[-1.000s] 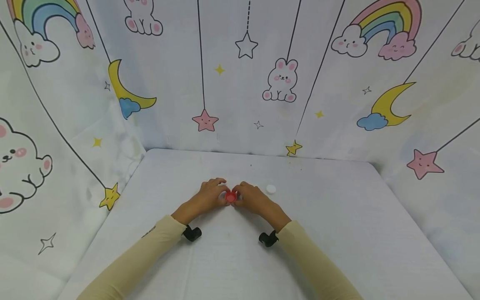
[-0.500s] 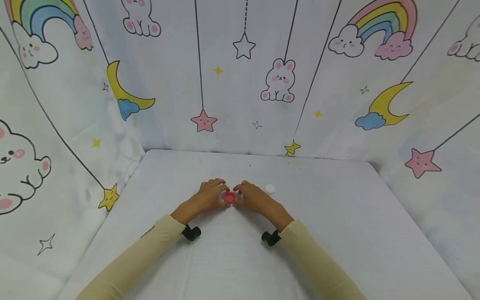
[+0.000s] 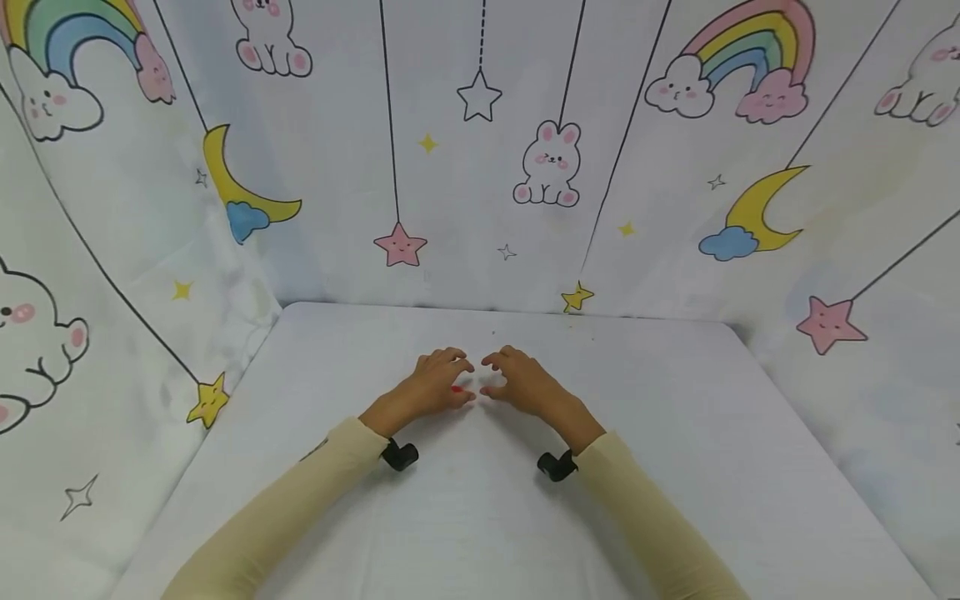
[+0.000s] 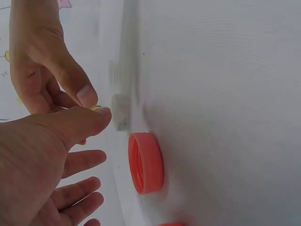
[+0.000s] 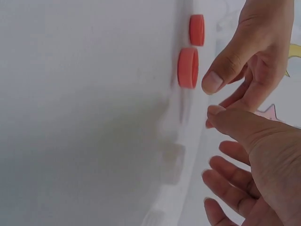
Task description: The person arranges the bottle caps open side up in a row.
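I take this for a screened-off recording booth: cloth walls (image 3: pixel 337 150) printed with nursery-style rainbows (image 3: pixel 750 26), moons (image 3: pixel 746 215), stars (image 3: pixel 401 245) and bunnies (image 3: pixel 551 163) close round three sides of my white counter (image 3: pixel 750 467), and I wear black cameras (image 3: pixel 401 455). Whether it stands in a home or studio, I cannot tell.

On the table (image 3: pixel 660 433) before me: one red cap (image 5: pixel 187 68), a second red cap (image 5: pixel 195 30) near it, both round, open side up. I also list one whitish cap (image 4: pixel 121 112), another whitish cap (image 4: pixel 114 73), both blurred.

The caps (image 5: pixel 186 68) are red, sleeves (image 3: pixel 281 508) beige, backdrop (image 3: pixel 465 192) white with rainbows.
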`<state>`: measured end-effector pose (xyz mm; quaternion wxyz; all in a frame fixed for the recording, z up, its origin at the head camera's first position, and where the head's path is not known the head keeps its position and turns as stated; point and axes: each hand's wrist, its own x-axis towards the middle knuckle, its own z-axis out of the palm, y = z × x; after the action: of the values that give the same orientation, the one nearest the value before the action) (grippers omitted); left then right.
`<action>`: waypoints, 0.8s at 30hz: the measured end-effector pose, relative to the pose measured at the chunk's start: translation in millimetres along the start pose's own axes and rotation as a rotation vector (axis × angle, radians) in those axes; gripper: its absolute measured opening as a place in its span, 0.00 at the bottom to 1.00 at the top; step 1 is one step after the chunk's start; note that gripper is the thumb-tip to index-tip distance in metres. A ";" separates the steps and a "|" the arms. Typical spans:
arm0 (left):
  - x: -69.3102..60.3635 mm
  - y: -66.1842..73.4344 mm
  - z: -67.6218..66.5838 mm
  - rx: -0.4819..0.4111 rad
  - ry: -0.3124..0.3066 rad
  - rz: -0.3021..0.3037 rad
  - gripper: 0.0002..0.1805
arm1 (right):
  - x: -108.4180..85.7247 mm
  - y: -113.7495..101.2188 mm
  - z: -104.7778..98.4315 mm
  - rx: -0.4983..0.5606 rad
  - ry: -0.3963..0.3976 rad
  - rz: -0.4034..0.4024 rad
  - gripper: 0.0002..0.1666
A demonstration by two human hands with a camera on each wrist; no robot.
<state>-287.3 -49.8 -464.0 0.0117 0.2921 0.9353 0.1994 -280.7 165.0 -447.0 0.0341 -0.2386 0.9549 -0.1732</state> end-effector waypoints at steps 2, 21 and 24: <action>5.6 2.3 1.1 0.016 -0.002 -0.005 0.25 | -0.4 4.5 -2.2 -0.009 0.004 0.005 0.32; 46.8 15.7 12.2 0.103 -0.082 -0.023 0.27 | 3.8 37.4 -0.4 -0.071 -0.031 0.083 0.32; 48.1 16.5 12.9 0.100 -0.091 -0.024 0.27 | 5.2 38.5 -0.6 -0.075 -0.044 0.081 0.31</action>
<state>-316.5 -6.2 -465.1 0.0420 0.2899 0.9460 0.1386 -302.5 194.5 -459.7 0.0529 -0.2048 0.9686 -0.1305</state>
